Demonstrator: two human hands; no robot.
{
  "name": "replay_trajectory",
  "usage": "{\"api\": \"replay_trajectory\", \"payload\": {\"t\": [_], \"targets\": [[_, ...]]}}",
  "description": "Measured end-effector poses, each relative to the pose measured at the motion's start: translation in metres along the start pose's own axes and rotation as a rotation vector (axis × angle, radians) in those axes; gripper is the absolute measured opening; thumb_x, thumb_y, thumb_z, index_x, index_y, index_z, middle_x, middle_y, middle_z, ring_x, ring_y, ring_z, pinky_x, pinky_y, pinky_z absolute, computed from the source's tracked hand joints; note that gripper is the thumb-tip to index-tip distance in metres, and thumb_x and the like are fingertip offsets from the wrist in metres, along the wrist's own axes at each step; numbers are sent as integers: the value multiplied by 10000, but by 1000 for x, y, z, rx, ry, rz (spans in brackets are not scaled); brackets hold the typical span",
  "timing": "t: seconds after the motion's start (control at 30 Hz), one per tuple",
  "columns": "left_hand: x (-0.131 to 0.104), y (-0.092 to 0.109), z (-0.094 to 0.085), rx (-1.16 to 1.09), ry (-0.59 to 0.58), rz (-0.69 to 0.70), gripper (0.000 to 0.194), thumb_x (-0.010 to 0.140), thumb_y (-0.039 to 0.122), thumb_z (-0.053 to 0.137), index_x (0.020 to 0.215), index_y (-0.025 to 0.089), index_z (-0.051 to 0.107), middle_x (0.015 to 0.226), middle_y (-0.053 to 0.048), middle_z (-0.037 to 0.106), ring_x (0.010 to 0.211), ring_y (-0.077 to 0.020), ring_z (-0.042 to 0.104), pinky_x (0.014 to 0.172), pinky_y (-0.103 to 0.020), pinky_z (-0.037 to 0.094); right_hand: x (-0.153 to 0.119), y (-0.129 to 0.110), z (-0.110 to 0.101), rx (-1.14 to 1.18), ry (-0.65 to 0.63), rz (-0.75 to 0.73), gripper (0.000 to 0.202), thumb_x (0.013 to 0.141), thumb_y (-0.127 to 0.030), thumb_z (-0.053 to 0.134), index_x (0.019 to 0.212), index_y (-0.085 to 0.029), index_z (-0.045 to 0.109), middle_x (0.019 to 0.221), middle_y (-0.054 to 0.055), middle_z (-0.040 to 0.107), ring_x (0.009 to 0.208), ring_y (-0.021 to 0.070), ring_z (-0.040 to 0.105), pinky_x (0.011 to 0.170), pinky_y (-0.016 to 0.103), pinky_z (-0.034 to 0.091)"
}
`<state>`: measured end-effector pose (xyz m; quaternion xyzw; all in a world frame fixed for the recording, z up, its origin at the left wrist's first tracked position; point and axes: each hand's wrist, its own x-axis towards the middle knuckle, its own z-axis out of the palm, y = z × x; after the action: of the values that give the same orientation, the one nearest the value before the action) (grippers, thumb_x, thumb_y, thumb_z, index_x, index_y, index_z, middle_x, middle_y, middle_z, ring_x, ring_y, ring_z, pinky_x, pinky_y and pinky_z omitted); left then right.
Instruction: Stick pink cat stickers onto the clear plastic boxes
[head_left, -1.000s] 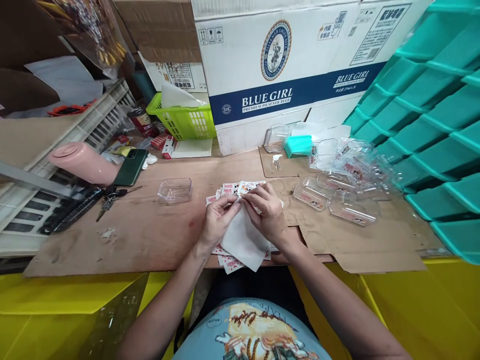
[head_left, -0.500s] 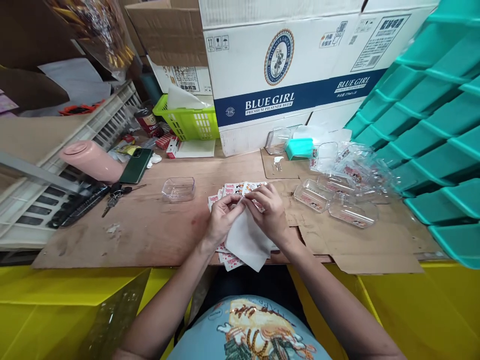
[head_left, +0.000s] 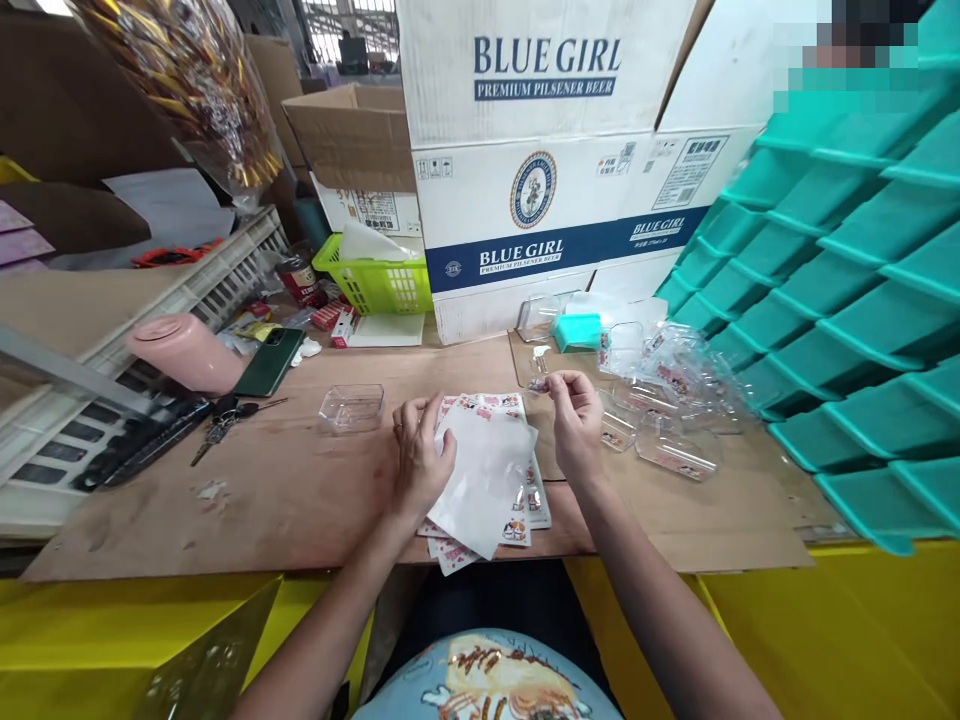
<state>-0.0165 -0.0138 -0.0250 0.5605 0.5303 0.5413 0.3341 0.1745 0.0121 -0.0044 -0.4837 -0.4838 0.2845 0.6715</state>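
My right hand (head_left: pixel 576 420) is raised right of the sticker sheets, its thumb and index finger pinching a small printed sticker (head_left: pixel 537 385). Fingers apart, my left hand (head_left: pixel 421 450) rests at the left edge of the stacked sticker sheets (head_left: pixel 516 530). A blank whitish sheet (head_left: pixel 480 470) lies on top of that stack. Cartoon prints show along the edges of the sheets below. To the left of my left hand stands a clear plastic box (head_left: pixel 351 410). Several clear boxes with cartoon stickers (head_left: pixel 679 450) lie in a pile beyond my right hand.
Stacked teal trays (head_left: pixel 862 330) line the right side. White beer cartons (head_left: pixel 525 260) stand at the back beside a lime-green basket (head_left: pixel 375 280). On the left are a pink bottle (head_left: pixel 187 352), a phone (head_left: pixel 270 362) and keys (head_left: pixel 221 425). Flattened cardboard (head_left: pixel 675 520) covers the right of the table.
My hands have parted from their meeting point over the sheets. The right moved right with the sticker; the left moved left and opened. The camera view has tilted up.
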Motion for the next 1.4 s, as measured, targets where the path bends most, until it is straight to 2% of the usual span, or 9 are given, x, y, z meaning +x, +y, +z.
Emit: {"api": "replay_trajectory", "payload": {"t": [0.17,0.23,0.47,0.7,0.93,1.07,1.17,1.27,1.4], "targets": [[-1,27,17,-382,-534,-165,332,756,118,575,1035,202,735,1058,-93,671,1050,-227,609,993,-417,447,-16,-18,8,-119,-110,-226,115,928,-305,585,882,-216,643,870,41,632,874,196,592,828,359,475],[1,36,21,-656,-601,-276,407,721,90,574,1089,199,710,1129,-94,677,1095,-231,609,1001,-421,450,-23,-21,7,-202,-223,-323,79,906,-265,623,894,-237,696,907,51,646,921,213,581,862,392,461],[1,40,12,-811,-464,-250,627,667,46,577,1258,251,612,1363,-68,580,1318,-241,487,1127,-446,351,-38,-24,-5,105,-316,-1,261,955,-358,537,1142,-244,680,1125,92,672,1082,234,616,967,441,473],[-17,38,16,-197,-398,202,729,779,59,541,1441,345,437,1517,-28,418,1446,-234,300,1215,-447,192,-61,-30,19,502,-243,468,223,784,-403,749,844,-195,696,874,44,680,802,184,648,827,382,549],[17,11,-85,588,-79,331,457,870,279,601,1322,225,566,1246,-118,574,1190,-259,524,1051,-422,409,-50,-38,-23,105,-206,106,94,837,-319,712,827,-232,678,835,30,587,775,173,556,669,280,479],[54,-9,-135,804,-315,224,467,698,371,782,1117,199,671,1139,-102,645,1144,-307,547,991,-432,427,-53,-43,-26,39,-310,8,108,866,-314,679,804,-229,658,824,40,585,788,187,550,690,304,457],[74,-20,-137,715,-347,84,276,712,444,765,799,189,707,834,-56,701,917,-261,648,844,-347,485,-59,-44,-19,56,-366,-8,85,879,-281,667,819,-226,643,833,36,592,792,179,557,708,306,450],[86,-30,-130,615,-257,9,454,902,491,553,582,176,622,560,-10,607,619,-171,637,688,-298,512,-64,-45,-17,42,-411,-16,74,898,-257,644,831,-226,634,833,32,591,785,173,558,699,300,446],[84,-35,-128,388,-162,100,361,920,459,559,996,122,664,969,-59,677,833,-167,657,768,-355,568,-68,-49,-24,-11,-450,-69,58,916,-236,614,860,-229,631,850,39,594,801,181,567,714,313,449]]}}
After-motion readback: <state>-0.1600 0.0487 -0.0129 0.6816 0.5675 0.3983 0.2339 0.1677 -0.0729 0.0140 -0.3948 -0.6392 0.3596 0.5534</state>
